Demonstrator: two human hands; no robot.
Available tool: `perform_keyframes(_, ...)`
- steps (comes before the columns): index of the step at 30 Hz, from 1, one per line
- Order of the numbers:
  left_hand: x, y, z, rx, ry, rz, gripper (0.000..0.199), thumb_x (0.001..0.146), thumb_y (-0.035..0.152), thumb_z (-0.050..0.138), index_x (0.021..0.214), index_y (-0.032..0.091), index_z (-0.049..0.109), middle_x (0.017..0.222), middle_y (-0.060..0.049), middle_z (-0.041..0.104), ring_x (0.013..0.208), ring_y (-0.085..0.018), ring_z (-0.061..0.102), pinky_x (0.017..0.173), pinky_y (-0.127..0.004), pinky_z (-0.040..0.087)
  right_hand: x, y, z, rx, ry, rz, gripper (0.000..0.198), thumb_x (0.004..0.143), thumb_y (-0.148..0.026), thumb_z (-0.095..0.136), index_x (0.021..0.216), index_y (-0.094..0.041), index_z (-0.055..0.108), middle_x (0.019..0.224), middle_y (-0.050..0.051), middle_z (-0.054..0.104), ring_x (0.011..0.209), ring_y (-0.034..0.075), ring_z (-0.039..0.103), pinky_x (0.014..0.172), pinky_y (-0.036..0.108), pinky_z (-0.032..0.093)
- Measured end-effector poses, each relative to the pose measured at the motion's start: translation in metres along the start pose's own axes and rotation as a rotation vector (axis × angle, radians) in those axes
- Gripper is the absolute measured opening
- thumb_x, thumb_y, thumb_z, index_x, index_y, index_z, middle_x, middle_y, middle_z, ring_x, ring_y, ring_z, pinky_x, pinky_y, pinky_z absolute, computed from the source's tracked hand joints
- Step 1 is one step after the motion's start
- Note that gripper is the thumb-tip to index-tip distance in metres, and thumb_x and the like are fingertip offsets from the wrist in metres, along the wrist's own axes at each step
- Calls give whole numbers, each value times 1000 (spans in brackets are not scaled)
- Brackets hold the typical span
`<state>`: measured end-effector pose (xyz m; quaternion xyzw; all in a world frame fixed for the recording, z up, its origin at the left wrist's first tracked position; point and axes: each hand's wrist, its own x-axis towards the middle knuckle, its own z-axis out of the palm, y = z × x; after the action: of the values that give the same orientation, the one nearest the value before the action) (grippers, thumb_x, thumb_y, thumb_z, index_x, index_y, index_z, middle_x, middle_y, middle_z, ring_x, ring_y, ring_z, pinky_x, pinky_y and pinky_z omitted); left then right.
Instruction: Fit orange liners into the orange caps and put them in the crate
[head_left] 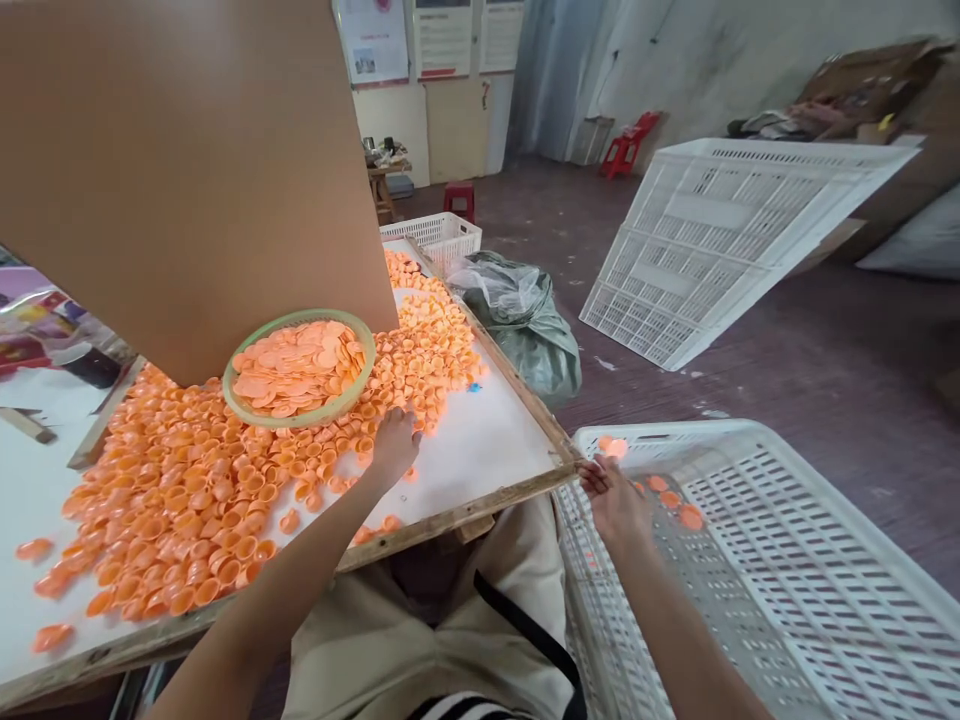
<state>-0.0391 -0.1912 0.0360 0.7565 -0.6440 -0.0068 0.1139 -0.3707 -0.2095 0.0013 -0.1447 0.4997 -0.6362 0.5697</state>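
Small orange plastic cups (180,500) are seemingly being picked, needing a light pinch next; whether left hand (395,447) or right hand (619,505), both with bent fingers, grips, I cannot tell.

Free room: bare patch of white tabletop (491,435), right-hand corner, passable low from the left hand (397,445) to the raised wooden edging (465,516); open air above the edging toward the large white perforated plastic crate (795,510), its interior open from above, right hand (622,505) at its near-table rim. Obstacles: tall brown flat board (187,190), upright, blocking the far-left reach; round yellow-green plastic basket (300,418), filled, before the board; dense heap of small orange plastic cups (187,510), covering low paths leftward; crumpled green plastic bag (551,345), beyond the right edging.
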Motion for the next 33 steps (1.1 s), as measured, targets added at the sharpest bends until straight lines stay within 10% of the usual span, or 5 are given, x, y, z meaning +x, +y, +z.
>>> perform_keyframes(6,12,-2,3,-18,4,69,19,89,17,46,88,16,65,97,-11,57,98,-25,52,86,-36,41,-14,12,-8,-104,-46,-58,39,58,-43,77,81,-14,62,59,-2,61,47,8,52,45,20,42)
perform_keyframes(17,-47,33,17,-158,-117,383,13,88,23,55,88,18,67,91,-6,60,92,-21,54,82,-34,43,-50,59,78,-565,-611,-190,37,80,-52,58,84,-16,60,64,1,61,53,11,52,50,22,40)
perform_keyframes(28,18,4,18,161,-77,111,25,87,22,49,106,12,64,117,-15,59,111,-30,50,91,-40,41,-48,80,84,-1088,-818,-635,26,82,-25,58,108,-23,63,111,6,58,89,17,58,84,31,46)
perform_keyframes(33,25,4,21,240,-83,150,23,88,21,48,98,11,66,102,-16,65,103,-30,56,85,-39,43,-46,84,103,-1308,-926,-577,16,82,-14,59,96,-18,65,102,8,61,94,19,58,86,30,43)
